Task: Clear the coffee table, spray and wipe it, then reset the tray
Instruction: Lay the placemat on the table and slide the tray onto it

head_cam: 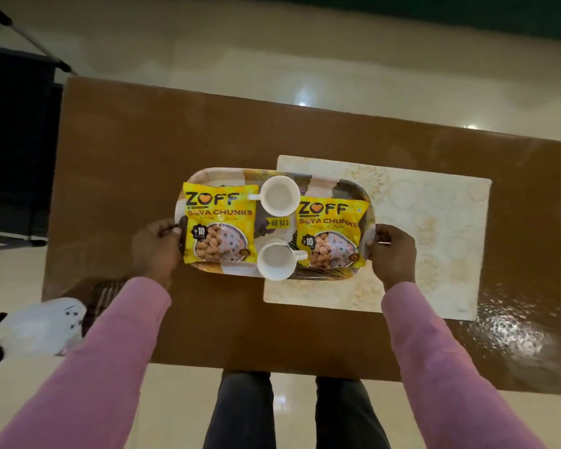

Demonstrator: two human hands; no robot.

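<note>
Yellow packets (219, 222) read "ZOFF SOYA CHUNKS".

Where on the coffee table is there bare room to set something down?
Bare wood: the coffee table's far-left part, beyond the tray, and the near strip before it. The placemat's right half is bare. Crowded: the tray, filled by two soya chunks packets and two white cups, left hand and right hand gripping its ends.

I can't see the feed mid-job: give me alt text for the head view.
The left hand and right hand grip the short ends of a patterned tray over a brown coffee table, partly overlapping a pale placemat. The tray carries two yellow soya chunks packets and two white cups.
</note>
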